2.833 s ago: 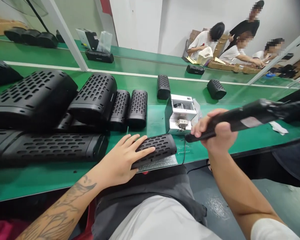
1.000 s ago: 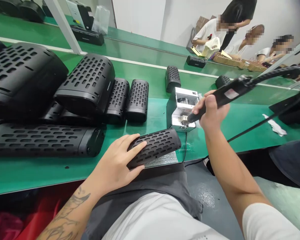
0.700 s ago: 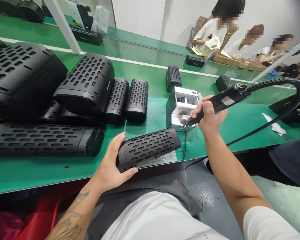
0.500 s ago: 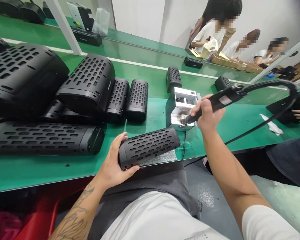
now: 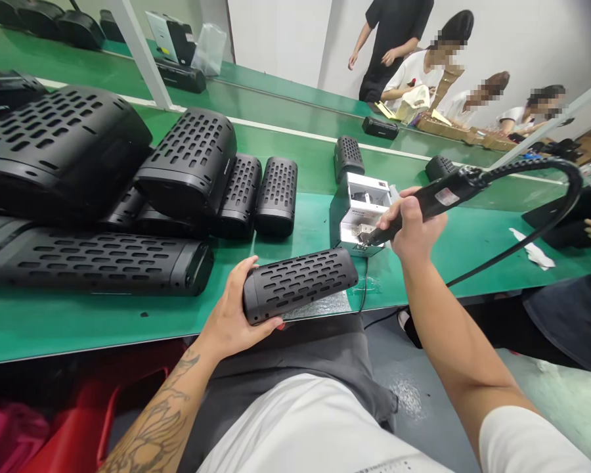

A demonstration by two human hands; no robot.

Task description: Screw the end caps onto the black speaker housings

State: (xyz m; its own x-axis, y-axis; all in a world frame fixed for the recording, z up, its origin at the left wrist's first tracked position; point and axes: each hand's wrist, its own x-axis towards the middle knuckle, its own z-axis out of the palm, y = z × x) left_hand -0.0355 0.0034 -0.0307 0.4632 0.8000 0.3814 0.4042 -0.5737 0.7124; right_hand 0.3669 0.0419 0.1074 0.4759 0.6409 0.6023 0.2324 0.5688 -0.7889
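My left hand (image 5: 236, 309) is closed round the near end of a black slotted housing (image 5: 303, 282), which lies tilted at the table's front edge. In my right hand (image 5: 416, 226) is a black electric screwdriver (image 5: 446, 197) with a thick cable looping off to the right. Its tip meets the front of a white-and-grey screw feeder (image 5: 357, 220); whether a screw is on the bit is too small to tell. The feeder stands just beyond the far end of the held housing.
Larger black slotted housings (image 5: 64, 144) are piled on the left of the green table (image 5: 177, 322), with two smaller ones (image 5: 277, 197) upright beside them. Behind the feeder stands another housing (image 5: 349, 157). A crumpled white tissue (image 5: 532, 249) lies to the right. Co-workers sit across the table.
The view has shifted slightly, so things on the table appear a little farther right. The screwdriver tip stays at the feeder. A standing person in black now shows at the back.
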